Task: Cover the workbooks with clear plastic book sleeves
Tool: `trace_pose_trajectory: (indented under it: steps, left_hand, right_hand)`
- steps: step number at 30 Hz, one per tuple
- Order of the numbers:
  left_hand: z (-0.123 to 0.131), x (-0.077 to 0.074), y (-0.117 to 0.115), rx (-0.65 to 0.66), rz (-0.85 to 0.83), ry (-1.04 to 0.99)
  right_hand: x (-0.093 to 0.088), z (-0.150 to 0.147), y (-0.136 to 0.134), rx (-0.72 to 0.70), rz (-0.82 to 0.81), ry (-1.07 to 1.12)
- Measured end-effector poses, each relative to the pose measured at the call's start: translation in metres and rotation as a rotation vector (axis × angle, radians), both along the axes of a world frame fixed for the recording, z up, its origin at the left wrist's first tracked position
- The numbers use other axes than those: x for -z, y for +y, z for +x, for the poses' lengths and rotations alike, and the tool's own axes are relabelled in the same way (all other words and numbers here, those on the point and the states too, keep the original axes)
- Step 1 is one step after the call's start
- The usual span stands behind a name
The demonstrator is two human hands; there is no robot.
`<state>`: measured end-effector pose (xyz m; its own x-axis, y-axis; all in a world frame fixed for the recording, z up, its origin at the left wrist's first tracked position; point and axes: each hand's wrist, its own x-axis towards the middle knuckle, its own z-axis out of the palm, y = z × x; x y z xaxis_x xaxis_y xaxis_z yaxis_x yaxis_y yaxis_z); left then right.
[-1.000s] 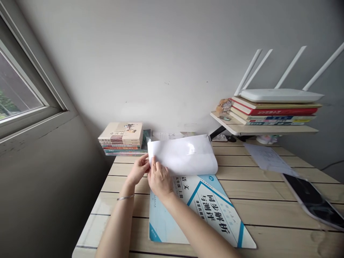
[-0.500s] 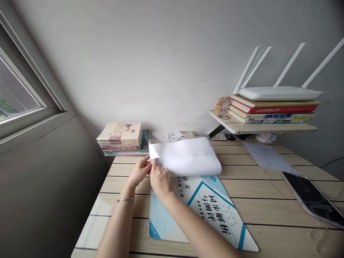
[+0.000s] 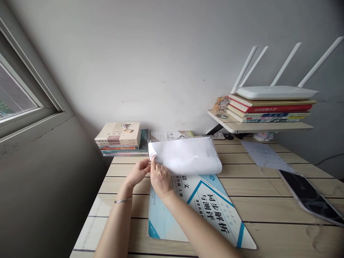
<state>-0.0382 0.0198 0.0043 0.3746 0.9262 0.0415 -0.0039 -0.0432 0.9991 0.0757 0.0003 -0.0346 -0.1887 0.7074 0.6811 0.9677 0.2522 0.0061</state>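
A white sheet of paper (image 3: 185, 154), curled over along its near edge, lies across the top of a blue-and-white workbook (image 3: 215, 208). A shiny clear film seems to lie over the paper. At the sheet's near left corner, my left hand (image 3: 138, 173) pinches the edge; its fingertips are partly hidden. My right hand (image 3: 161, 179) is closed beside it, fingers bent, with the thumb and index at the same corner. A small wrinkle shows in the corner above the fingers. My right forearm crosses over the workbook's cover.
A stack of books (image 3: 118, 138) stands at the back left, against the wall. On the right, a shelf (image 3: 258, 126) carries more books and a white router (image 3: 276, 92) with upright antennas. Below it on the slatted table lie a loose sheet (image 3: 264, 154) and a dark tablet-like device (image 3: 309, 195).
The folded white flap at the sheet's left corner has flattened and now looks wrinkled and shiny. Both hands stay at that corner with slight finger movement. The view has shifted a little.
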Motion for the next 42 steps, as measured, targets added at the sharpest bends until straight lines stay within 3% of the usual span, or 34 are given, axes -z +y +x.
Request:
trace_pose_trajectory:
  steps: [5,14,20,29,33,38,42]
  left_hand:
    - [-0.003,0.003,0.003,-0.048,0.011,-0.006]
    - [-0.001,0.014,0.008,-0.165,0.03,-0.027]
    - [-0.001,0.006,0.004,-0.114,0.007,-0.051]
    - [-0.002,0.005,0.003,-0.007,0.032,-0.004]
    - [-0.002,0.007,0.005,-0.043,0.051,0.042]
    - [-0.003,0.006,0.005,-0.141,0.032,-0.007]
    - [-0.006,0.001,0.002,-0.159,-0.046,-0.158]
  right_hand:
    - [0.002,-0.001,-0.002,-0.063,-0.017,0.04]
    - [0.002,0.0,-0.003,-0.043,0.058,0.05]
    - [0.0,0.004,-0.003,-0.053,0.148,0.003]
    - [0.0,0.009,-0.005,-0.079,0.14,-0.014]
    - [-0.001,0.006,-0.002,-0.094,0.035,0.043]
    - [-0.023,0.016,-0.015,-0.189,-0.131,0.174]
    - [-0.05,0.062,-0.037,-0.364,-0.065,0.293]
